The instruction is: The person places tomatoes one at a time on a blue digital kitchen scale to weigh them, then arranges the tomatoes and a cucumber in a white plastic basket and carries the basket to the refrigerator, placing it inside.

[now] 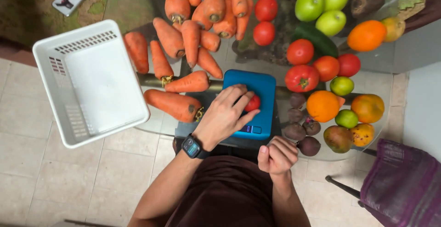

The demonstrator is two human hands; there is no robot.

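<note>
The left hand [227, 113] lies over a small red tomato [252, 102] that sits on a blue kitchen scale [264, 89], near the centre of the frame. Its grip is around the tomato, with the fingers curved over the top and left side, so only the right part of the fruit shows. The right hand [277, 156], lower and a little to the right, is clenched into a loose fist and holds nothing that I can see.

I judge the tomato to be light, smooth and a bit slippery, with a thin skin that bruises if it is pressed hard. A soft hold on its round sides, with thumb and two fingers, should be enough.

The scale stands at the near edge of a glass table [275, 48]. Carrots [193, 34] lie at the upper left of it, and a white plastic basket [89, 82] is at the left of the frame.
</note>
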